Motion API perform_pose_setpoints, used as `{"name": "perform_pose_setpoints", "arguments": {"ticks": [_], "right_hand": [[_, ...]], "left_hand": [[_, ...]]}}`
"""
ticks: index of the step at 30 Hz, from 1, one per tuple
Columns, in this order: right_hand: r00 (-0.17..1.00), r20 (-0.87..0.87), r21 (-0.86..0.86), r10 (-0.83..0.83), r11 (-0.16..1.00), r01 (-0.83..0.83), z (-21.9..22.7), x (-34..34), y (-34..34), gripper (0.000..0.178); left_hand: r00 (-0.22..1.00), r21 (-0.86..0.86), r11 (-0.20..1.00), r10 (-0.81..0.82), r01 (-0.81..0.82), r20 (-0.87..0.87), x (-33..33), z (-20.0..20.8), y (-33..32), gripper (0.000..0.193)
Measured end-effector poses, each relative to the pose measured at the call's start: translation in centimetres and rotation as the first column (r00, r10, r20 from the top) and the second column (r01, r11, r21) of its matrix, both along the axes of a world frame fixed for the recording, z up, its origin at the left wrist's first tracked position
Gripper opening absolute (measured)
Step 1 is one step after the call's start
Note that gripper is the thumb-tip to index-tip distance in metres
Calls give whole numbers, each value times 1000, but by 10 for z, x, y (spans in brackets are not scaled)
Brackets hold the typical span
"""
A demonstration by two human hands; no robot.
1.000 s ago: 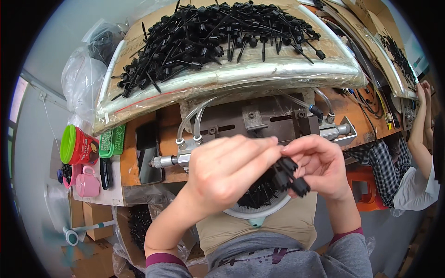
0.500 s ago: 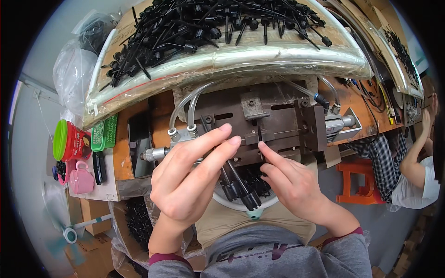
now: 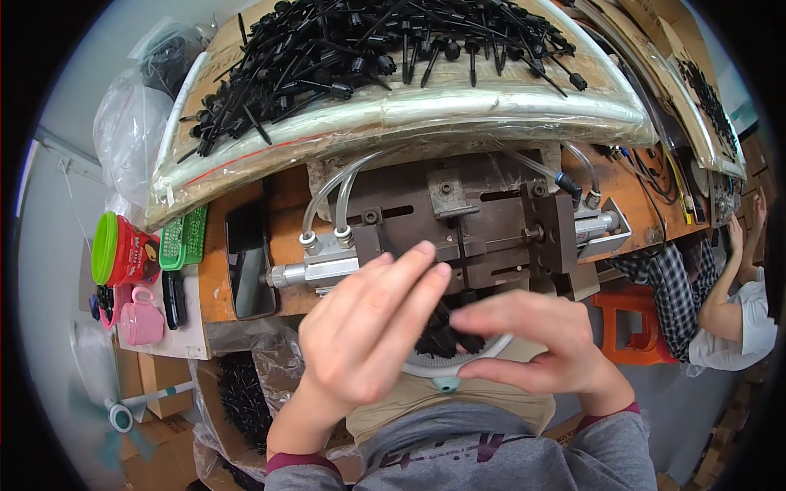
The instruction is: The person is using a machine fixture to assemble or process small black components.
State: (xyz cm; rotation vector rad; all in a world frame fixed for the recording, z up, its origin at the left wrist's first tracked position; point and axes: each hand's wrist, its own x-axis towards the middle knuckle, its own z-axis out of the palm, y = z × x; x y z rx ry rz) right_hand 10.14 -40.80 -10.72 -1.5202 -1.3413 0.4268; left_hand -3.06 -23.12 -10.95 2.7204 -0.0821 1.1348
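My left hand (image 3: 364, 335) is bent over black rods with ribbed heads (image 3: 440, 334), whose heads show beside its fingers; the grip itself is mostly hidden under the hand. My right hand (image 3: 536, 340) is just right of them, thumb and index finger wide apart and nothing seen between them. Ahead of both hands is a dark metal fixture (image 3: 413, 233). A thin black rod (image 3: 463, 245) lies along its middle, below a bolted metal block (image 3: 448, 195). Under the hands a pale round basin (image 3: 491, 353) at my lap holds more black parts.
A cardboard-lined tray (image 3: 393, 110) heaped with black rods (image 3: 327, 61) spans the back. Air cylinders (image 3: 315, 266) with clear hoses flank the fixture. At left are a phone (image 3: 248, 262), a pink mug (image 3: 142, 319) and a red tub (image 3: 135, 254). Another person (image 3: 733, 315) sits at right by an orange stool (image 3: 626, 323).
My right hand has let go of the thin rod at the fixture, drawn back toward me and spread its fingers. The left hand has moved right, covering most of the rods it holds.
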Motion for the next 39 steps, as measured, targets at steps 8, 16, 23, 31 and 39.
{"name": "perform_pose_setpoints", "arguments": {"ticks": [8, 16, 23, 31, 39], "right_hand": [[956, 265, 45, -125, 992, 117, -16, 4, -11, 31], [737, 667, -76, -111, 974, 215, -40, -1, 8, 25], [744, 667, -187, -37, 959, 215, -18, 3, 10, 24], [214, 917, 297, -336, 935, 196, 59, 113, 107, 25], [-81, 993, 84, -80, 996, 41, 48, 161, 180, 22]], "left_hand": [[997, -43, 999, -20, 23, 79, -1, -2, 1, 36], [996, -344, 939, -15, -15, -85, -8, 9, -20, 49], [998, -303, 953, -10, -9, -61, -16, 0, -20, 49], [999, -322, 946, 7, -24, -54, -10, -28, -38, 42], [976, -130, 979, 133, -156, -173, 17, -56, -55, 29]]}}
